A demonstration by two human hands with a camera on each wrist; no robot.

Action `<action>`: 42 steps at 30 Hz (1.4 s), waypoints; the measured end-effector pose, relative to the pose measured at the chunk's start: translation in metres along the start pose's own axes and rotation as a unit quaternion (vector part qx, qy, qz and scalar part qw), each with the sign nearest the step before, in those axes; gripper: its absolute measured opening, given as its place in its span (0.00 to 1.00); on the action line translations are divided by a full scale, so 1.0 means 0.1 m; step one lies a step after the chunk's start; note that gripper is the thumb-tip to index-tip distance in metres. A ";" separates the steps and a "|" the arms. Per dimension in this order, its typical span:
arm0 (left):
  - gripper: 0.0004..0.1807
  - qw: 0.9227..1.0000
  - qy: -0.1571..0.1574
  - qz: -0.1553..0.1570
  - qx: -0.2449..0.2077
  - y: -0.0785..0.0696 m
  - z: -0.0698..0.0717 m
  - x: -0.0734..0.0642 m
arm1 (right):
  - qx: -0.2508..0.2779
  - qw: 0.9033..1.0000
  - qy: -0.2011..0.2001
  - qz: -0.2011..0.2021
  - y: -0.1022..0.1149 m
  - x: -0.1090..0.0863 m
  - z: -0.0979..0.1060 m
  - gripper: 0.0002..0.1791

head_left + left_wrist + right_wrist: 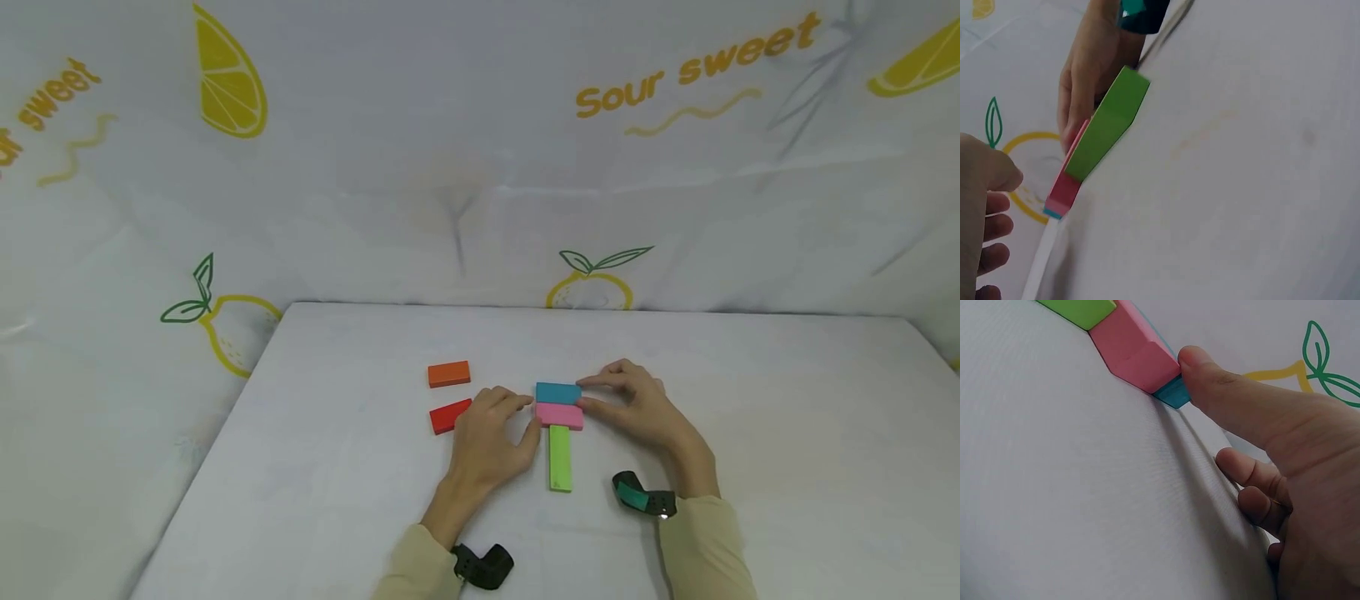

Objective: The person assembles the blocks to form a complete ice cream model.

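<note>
On the white table, a blue block (558, 393) lies against the far long side of a pink block (558, 416). A green block (560, 458) extends from the pink one toward the near edge. My right hand (641, 404) pinches the right end of the blue block between thumb and index finger. In the right wrist view its thumb (1200, 365) touches that end, while the index finger is hidden. Beside the left ends of the blue and pink blocks is my left hand (491, 437), its fingers parted; the left wrist view shows a gap between it and the blocks.
An orange block (449, 374) lies to the left, farther back. Nearer, a red block (449, 417) is partly covered by the left hand. Behind the table's far edge hangs a white sheet (405, 225) printed with lemons and lettering. Each wrist wears a dark strap device.
</note>
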State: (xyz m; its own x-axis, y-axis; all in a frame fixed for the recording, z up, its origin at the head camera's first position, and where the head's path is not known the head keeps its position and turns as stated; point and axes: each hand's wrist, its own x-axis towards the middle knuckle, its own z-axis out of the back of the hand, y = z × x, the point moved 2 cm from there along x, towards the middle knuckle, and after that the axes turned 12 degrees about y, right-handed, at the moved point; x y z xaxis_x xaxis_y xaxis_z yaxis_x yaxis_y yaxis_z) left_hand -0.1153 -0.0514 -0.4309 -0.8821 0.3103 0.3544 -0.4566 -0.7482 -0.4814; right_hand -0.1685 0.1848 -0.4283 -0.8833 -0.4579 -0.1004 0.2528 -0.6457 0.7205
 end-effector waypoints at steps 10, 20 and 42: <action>0.14 0.998 -0.038 -0.056 0.015 0.36 0.25 -0.04 | 0.002 1.000 0.007 -0.005 -0.01 0.00 0.00 0.17; 0.18 0.999 -0.011 -0.034 0.007 0.73 0.47 -0.19 | 0.008 1.000 0.006 0.006 0.00 0.00 0.00 0.17; 0.17 0.995 0.078 0.038 -0.043 1.08 0.64 -0.35 | 0.017 1.000 0.008 -0.005 -0.02 0.00 0.00 0.18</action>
State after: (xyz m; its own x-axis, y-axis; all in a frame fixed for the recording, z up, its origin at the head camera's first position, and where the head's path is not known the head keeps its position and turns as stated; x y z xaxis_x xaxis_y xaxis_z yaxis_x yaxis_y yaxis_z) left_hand -0.1266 -0.1806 -0.4440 -0.9189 0.3462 0.1893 -0.3898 -0.7217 -0.5721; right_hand -0.1693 0.1861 -0.4301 -0.8793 -0.4611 -0.1192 0.2295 -0.6296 0.7423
